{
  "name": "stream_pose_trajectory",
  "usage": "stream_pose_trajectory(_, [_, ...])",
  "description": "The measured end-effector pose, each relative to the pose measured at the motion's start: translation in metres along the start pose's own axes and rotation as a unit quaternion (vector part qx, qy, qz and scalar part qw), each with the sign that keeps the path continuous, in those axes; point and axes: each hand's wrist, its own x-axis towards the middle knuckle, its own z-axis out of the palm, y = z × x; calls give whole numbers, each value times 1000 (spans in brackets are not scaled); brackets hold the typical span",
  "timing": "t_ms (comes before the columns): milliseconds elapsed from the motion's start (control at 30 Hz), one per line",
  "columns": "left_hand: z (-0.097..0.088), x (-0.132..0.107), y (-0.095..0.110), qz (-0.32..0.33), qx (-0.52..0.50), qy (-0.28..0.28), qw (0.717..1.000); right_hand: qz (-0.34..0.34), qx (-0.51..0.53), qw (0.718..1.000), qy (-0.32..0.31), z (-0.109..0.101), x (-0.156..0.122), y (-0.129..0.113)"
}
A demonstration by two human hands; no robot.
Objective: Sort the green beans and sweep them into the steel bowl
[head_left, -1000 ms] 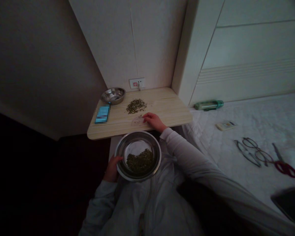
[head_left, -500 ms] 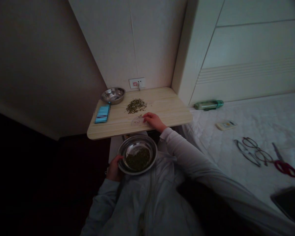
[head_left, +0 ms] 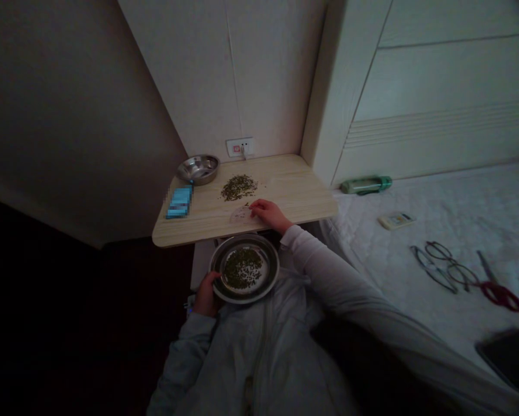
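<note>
My left hand (head_left: 206,294) grips the left rim of a shallow metal bowl (head_left: 271,260), fingers wrapped at its edge. Small dark green grains (head_left: 242,268) lie over the bowl's bottom. At the near edge of the wooden table, my right hand (head_left: 268,214) is closed on a thin clear plastic piece (head_left: 238,215) with a curved edge, resembling a protractor. The piece is at the tabletop; part of it is hidden by the fingers. Just beyond it, a loose pile of similar green grains (head_left: 237,188) is spread on the table (head_left: 294,185).
A second metal bowl (head_left: 198,169) stands at the table's back left, behind a phone (head_left: 179,202). A socket (head_left: 240,147) is on the wall. On the bed at right lie a green bottle (head_left: 365,185), a remote (head_left: 396,220), glasses (head_left: 435,268), scissors (head_left: 499,294) and a dark object (head_left: 508,358).
The bowl in my left hand has tipped and shifted slightly, and its grains have spread from the near side toward the far left. My right hand has barely moved.
</note>
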Motion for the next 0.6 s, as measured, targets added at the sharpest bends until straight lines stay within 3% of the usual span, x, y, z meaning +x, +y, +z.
stream_pose_trajectory(167, [6, 2, -2, 21, 22, -33, 999, -16, -60, 998, -18, 0, 1, 3])
stream_pose_trajectory(600, [6, 4, -5, 13, 2, -25, 1000, -16, -131, 991, -14, 1, 0, 1])
